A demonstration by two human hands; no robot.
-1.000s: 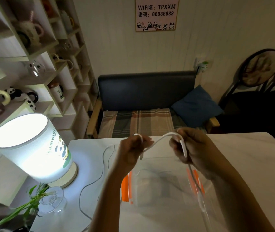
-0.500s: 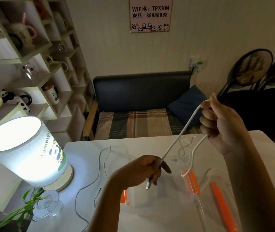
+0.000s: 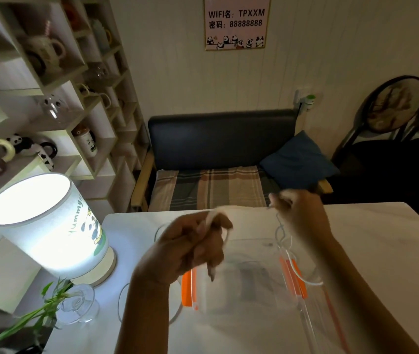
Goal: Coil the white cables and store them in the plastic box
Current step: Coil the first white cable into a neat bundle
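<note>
Half a second ago the right hand [image 3: 303, 218] was raised high and out to the right, drawing the cable [image 3: 294, 267] taut on a long diagonal up from the left hand [image 3: 193, 247]. Now the right hand has dropped to the table's far edge and sits nearer the left; the taut line is gone. The left hand has lifted a little and turned, and a small loop now shows at its top. The view has also swung back slightly.

The left hand's fingers are curled round the cable, which bunches white at the thumb and arcs in a short loop beside the knuckles; its plug end pokes out below the fist. The right hand is blurred by motion, but its fingers are curled and pinch the cable at the fingertips.

The cable is thin and white. From the right hand it hangs in loose kinks, crosses the orange clip on the box's [image 3: 244, 290] right side, and curves out toward the right forearm. The stretch between the two hands is too smeared to trace. The box is clear plastic with orange clips, standing on the white table [image 3: 382, 251] under both hands.

A second thin cable [image 3: 120, 302] lies on the table left of the box, near the lit lamp [image 3: 50, 226].
</note>
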